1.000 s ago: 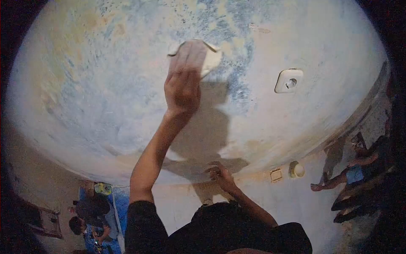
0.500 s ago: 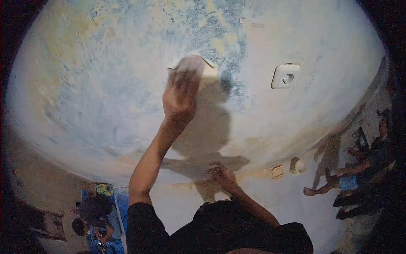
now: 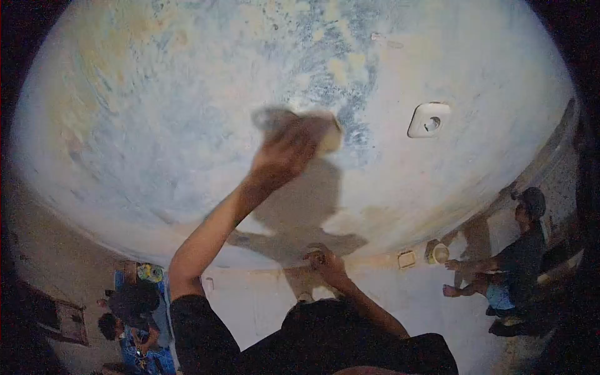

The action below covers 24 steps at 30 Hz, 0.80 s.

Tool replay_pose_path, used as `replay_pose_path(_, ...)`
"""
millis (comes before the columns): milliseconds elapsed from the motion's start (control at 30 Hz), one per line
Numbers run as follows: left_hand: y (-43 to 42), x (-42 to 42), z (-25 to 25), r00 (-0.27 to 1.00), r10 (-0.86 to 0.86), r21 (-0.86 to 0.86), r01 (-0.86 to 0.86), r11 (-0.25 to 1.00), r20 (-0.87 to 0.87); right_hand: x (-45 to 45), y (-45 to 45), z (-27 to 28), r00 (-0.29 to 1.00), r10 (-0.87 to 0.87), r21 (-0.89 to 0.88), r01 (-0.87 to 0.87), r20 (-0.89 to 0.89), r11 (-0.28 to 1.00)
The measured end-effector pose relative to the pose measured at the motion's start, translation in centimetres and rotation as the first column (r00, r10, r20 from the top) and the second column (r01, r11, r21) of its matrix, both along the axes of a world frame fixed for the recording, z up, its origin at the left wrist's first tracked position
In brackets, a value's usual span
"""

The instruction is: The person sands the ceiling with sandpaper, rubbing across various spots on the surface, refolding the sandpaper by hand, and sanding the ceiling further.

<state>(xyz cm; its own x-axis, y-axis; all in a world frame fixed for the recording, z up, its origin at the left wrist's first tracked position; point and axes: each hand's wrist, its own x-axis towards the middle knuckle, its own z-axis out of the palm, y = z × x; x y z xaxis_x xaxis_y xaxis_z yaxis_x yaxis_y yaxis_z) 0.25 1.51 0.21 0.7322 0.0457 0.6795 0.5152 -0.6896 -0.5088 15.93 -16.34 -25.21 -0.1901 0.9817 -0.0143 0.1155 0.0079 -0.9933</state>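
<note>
My left hand [image 3: 290, 147] is raised against a patchy blue, white and yellowish wall [image 3: 175, 119], its fingers pressed over a cream sheet of sandpaper [image 3: 332, 139]. The sheet's pale edge shows at the right of the fingers, and motion blurs both. My right hand [image 3: 327, 265] is low, in front of my chest, with its fingers curled. Whatever it may hold is too dark and small to make out. A shadow [image 3: 294, 200] of my head and arms falls on the wall between the hands.
A white wall socket [image 3: 430, 120] is right of my left hand. Lower right are a square socket box [image 3: 407, 259] and a pale round container [image 3: 437, 252]. One person [image 3: 522, 250] is at the right; another person [image 3: 137, 312] is by blue material at lower left.
My left hand has moved right and slightly down across the wall with the sandpaper, tilting to the right. My right hand stays about in place. The person at the right has shifted posture.
</note>
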Motion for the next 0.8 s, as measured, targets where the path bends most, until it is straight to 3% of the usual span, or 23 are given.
replay_pose_path(33, 0.1, 0.2, 0.7, 1.0, -0.002, 0.012, 0.002, 1.0, -0.004, -0.2, 0.6, 0.0, 1.0, -0.003, 0.023, 0.003, -0.007, 1.0)
replay_pose_path(100, -0.8, 0.7, 1.3, 0.966, 0.197, -0.053, -0.191, 0.98, 0.168, -0.8, 0.1, -0.4, 1.0, -0.006, 0.036, 0.007, -0.017, 0.999)
replay_pose_path(133, -1.3, 0.9, 0.5, 0.995, 0.104, 0.091, -0.104, 0.99, 0.006, -0.9, -0.2, -0.7, 1.0, -0.006, 0.039, 0.007, -0.018, 0.999)
replay_pose_path(233, -0.6, 0.8, 0.8, 0.999, -0.005, 0.039, 0.007, 0.999, -0.046, -0.7, -0.7, -1.0, 1.0, 0.001, 0.062, -0.001, -0.011, 0.998)
replay_pose_path(267, -0.7, 0.6, 1.3, 0.993, 0.07, 0.027, -0.073, 0.997, 0.092, -1.0, -0.5, -1.0, 1.0, 0.001, 0.076, 0.001, -0.019, 0.997)
replay_pose_path(300, -0.7, 0.9, 1.2, 0.994, 0.069, 0.027, -0.072, 0.997, 0.087, -1.3, -0.3, -0.4, 1.0, 0.0, 0.075, 0.002, -0.024, 0.997)
replay_pose_path(367, -1.3, 2.4, 0.1, 0.967, 0.033, -0.088, -0.011, 0.996, 0.254, -1.6, -0.8, 1.3, 1.0, 0.01, -0.045, -0.01, -0.004, 0.999)
replay_pose_path(400, -2.1, 3.1, 0.5, 0.998, 0.025, 0.03, -0.027, 0.999, 0.063, -1.4, -0.8, 1.0, 1.0, 0.01, -0.048, -0.01, 0.005, 0.999)
replay_pose_path(467, -1.3, 2.0, 0.4, 0.993, 0.022, -0.047, -0.016, 0.999, 0.12, -1.2, -0.7, 0.3, 0.998, 0.059, 0.057, -0.06, 0.022, 0.997)
replay_pose_path(533, -0.8, 1.8, 1.0, 0.988, 0.015, -0.106, 0.002, 0.994, 0.156, -1.8, -0.6, 2.6, 0.996, 0.034, 0.029, -0.036, 0.079, 0.999)
replay_pose_path(600, -1.6, 3.1, 0.9, 0.908, 0.121, -0.041, -0.114, 0.993, 0.401, -2.0, -1.0, 2.9, 0.989, 0.017, -0.019, -0.014, 0.149, 1.0)
replay_pose_path(633, -1.8, 3.5, 0.8, 0.906, 0.12, -0.04, -0.114, 0.993, 0.407, -1.9, -0.8, 2.1, 0.992, 0.049, -0.031, -0.046, 0.114, 0.998)
replay_pose_path(700, -2.3, 4.1, 0.8, 0.98, -0.065, -0.075, 0.08, 0.994, 0.191, -1.3, -1.0, 0.6, 0.993, 0.089, -0.045, -0.086, 0.082, 0.995)
replay_pose_path(800, -1.4, 3.5, 4.4, 0.946, -0.008, -0.04, 0.022, 0.999, 0.324, -1.8, 0.0, -0.5, 0.994, 0.06, 0.053, -0.065, 0.09, 0.997)
